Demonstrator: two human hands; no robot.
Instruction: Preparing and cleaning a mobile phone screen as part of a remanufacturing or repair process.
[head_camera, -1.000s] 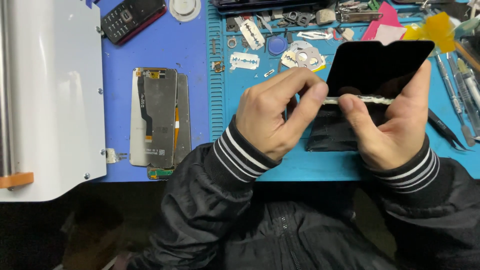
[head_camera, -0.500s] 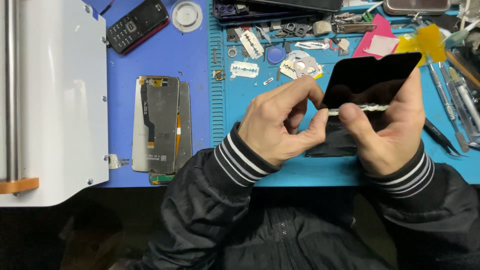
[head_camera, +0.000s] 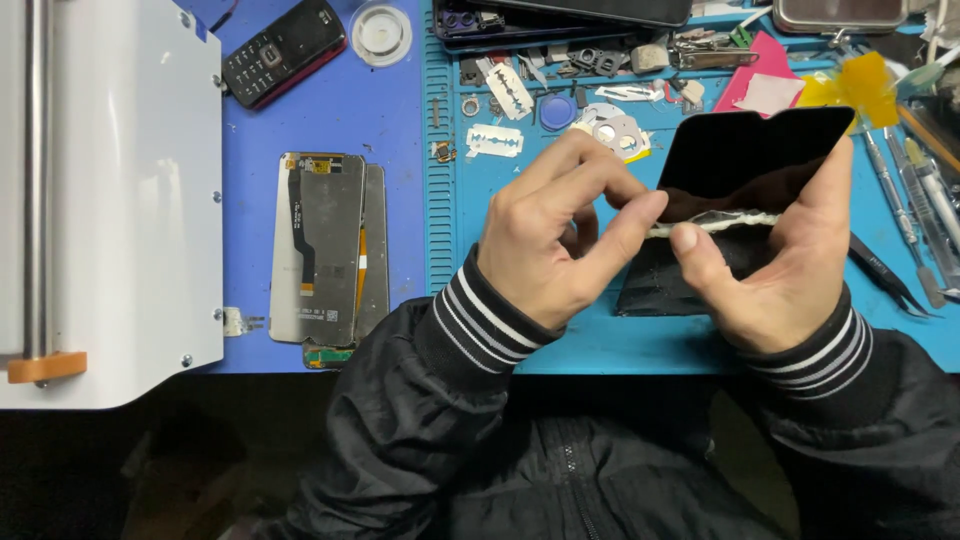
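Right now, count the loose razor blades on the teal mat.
2 that show clearly: one razor blade lies angled near the mat's top left, the other razor blade lies flat just below it, beside the ruler edge. More may be buried in the parts clutter at the top.

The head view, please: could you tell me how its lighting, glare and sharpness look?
Head view: even overhead light on the blue mat; soft sheen on the white machine; the black screen panel held by the left hand and right hand reflects dimly; the hands look sharp; the dark jacket loses detail in shadow.
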